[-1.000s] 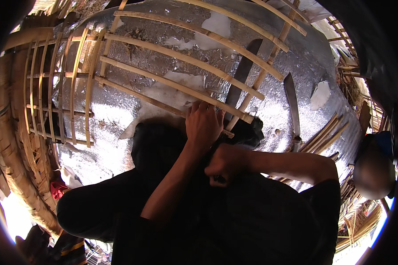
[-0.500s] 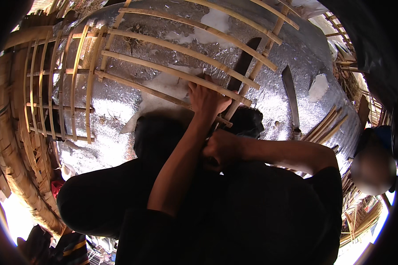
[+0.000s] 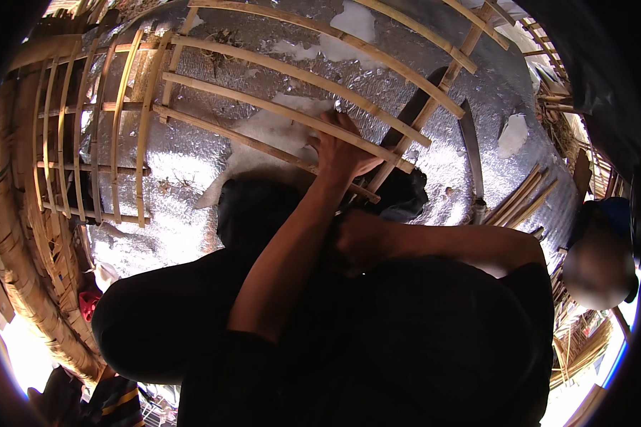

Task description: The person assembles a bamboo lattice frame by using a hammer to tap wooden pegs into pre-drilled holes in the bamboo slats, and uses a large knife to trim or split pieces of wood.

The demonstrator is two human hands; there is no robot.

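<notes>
Head view: an openwork panel of pale split-bamboo slats [image 3: 303,77] spans the upper middle of the frame, above a crinkled silver sheet [image 3: 502,183]. At frame centre the bare left hand [image 3: 343,148] reaches under one slat near the right-hand crossbar, probably to steady that corner. Its thumb stands apart and its fingers bend slightly; whether they grip cannot be told. Just below, the right hand [image 3: 365,240] lies in shadow, finger closure and contents unclear. A long dark blade [image 3: 412,108] lies beneath the panel; right of centre, a slimmer knife [image 3: 470,149] sits apart, perhaps kept within reach.
</notes>
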